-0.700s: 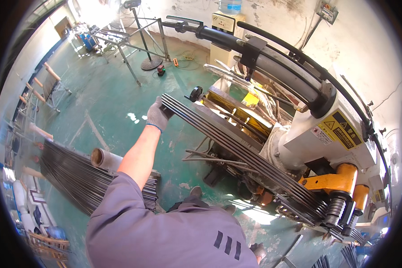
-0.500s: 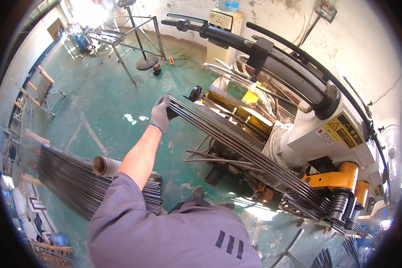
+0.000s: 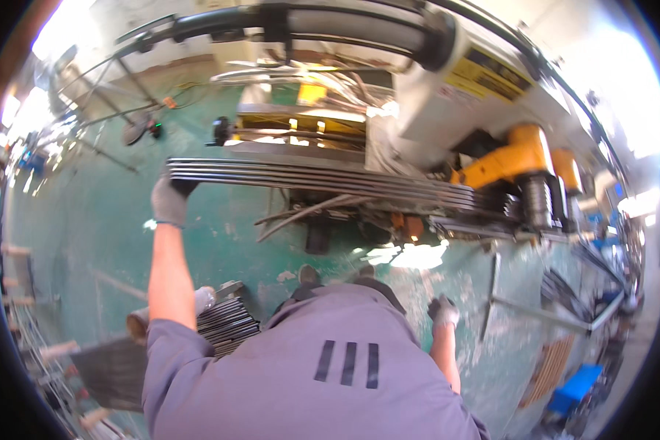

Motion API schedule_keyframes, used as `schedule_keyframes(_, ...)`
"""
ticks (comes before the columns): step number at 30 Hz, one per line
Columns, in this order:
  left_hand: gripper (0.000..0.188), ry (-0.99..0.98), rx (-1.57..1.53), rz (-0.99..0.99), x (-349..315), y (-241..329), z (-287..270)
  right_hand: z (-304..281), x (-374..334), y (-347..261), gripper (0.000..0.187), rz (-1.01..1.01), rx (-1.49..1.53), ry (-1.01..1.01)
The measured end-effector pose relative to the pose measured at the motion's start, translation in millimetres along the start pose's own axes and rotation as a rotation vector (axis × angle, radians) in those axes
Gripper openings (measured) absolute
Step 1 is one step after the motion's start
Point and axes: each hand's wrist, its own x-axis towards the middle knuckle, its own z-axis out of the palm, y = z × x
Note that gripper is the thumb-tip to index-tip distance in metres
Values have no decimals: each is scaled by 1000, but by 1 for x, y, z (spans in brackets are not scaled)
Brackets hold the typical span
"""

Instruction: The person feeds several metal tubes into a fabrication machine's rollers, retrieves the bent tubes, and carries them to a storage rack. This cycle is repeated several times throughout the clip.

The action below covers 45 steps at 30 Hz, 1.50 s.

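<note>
Several long thin metal tubes [image 3: 308,176] lie side by side across the front of a machine. At their left end, my left hand [image 3: 171,199], in a grey glove, is closed round them. Their right end runs in beneath the machine's orange clamp arm [image 3: 502,158], beside a dark coil spring [image 3: 537,202]; the very tips are hidden there. Low at my right side, apart from the tubes, hangs my gloved right hand [image 3: 444,312]. Its fingers are blurred, and I see nothing held in it.
A stack of metal tubes [image 3: 227,326] lies at my lower left beside a brown roll end [image 3: 136,323]. Bent rods or hoses [image 3: 304,213] jut out below the machine. To the right stand a metal frame [image 3: 543,313] and a blue box [image 3: 573,389].
My view has turned right, so the tubes now run nearly level across it. My right hand has come into sight. The left hand keeps its hold on the tubes.
</note>
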Motion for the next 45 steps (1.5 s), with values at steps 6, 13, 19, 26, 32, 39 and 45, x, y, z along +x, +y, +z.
schedule_keyframes(6,47,46,85,-78,-4,6,27,-1,10,10,28,138,-47,-110)
schedule_keyframes(13,55,-52,-161,82,4,-19,-30,-8,101,-35,31,139,-129,-199)
schedule_keyframes(19,65,325,-279,36,-56,-138,65,-31,210,-68,26,202,-130,-269)
schedule_keyframes(26,22,-376,1643,533,-152,-290,357,-65,337,-87,19,-26,-464,-314)
schedule_keyframes(32,23,-379,1356,389,-145,-302,338,-47,316,-139,18,-93,-266,-281)
schedule_keyframes(39,32,-292,305,-333,-138,-290,362,-91,248,-43,19,162,27,-222)
schedule_keyframes(45,33,-160,46,-639,-160,-300,346,-112,135,-30,30,146,37,-120)
